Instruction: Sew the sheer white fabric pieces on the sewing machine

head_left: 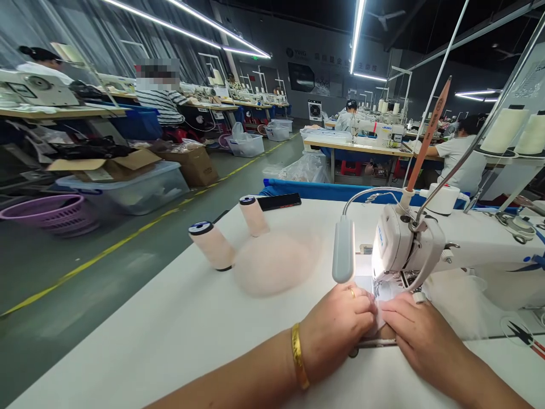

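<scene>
Under the needle area of a white sewing machine (394, 241), a small piece of pale sheer fabric (382, 322) lies in the lamp's light. My left hand (340, 318), with a gold bangle and a ring, has its fingers closed on the fabric's left side. From the right, my right hand (428, 335) grips the same piece, fingers pressed together close to the presser foot. The fingertips of both hands nearly meet, and the needle itself is hard to make out. More sheer fabric (457, 301) lies beneath the machine arm, right of my right hand.
Two thread cones (215, 247) (254, 217) stand left on the white table (170, 341), beside a blurred pale sheer heap (276, 264). A lamp (343, 250) hangs left of the machine head. Red-handled snips (530, 339) lie at right. Co-workers sit at machines beyond.
</scene>
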Demonstrator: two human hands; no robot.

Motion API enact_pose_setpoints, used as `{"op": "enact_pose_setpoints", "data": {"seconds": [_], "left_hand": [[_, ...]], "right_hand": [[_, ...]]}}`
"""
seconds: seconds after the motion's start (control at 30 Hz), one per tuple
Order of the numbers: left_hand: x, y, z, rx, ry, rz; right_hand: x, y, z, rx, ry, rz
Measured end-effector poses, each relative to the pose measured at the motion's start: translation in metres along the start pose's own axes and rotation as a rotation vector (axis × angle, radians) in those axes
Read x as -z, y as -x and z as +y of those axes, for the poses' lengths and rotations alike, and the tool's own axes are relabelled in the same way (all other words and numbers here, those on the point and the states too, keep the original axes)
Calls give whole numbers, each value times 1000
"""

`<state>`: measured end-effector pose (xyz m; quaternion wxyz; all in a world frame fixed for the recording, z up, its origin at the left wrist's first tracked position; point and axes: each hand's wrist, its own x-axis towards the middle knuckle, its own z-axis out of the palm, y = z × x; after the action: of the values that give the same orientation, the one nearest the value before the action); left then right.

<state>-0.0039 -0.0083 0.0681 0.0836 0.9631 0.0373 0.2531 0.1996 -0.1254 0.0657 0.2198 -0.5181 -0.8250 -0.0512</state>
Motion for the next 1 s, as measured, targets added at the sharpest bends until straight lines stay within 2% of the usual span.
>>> {"op": "enact_pose_setpoints", "data": {"seconds": [0.3,0.57,1.0], "left_hand": [[0,1,-1,-41,-41,12],[-2,-1,-6,-20,-43,15],[-5,-4,-15,15,-96,31]], "right_hand": [[-1,2,0,8,35,-23],[-3,-3,4,14,20,27],[-11,-1,10,-100,45,30]]}}
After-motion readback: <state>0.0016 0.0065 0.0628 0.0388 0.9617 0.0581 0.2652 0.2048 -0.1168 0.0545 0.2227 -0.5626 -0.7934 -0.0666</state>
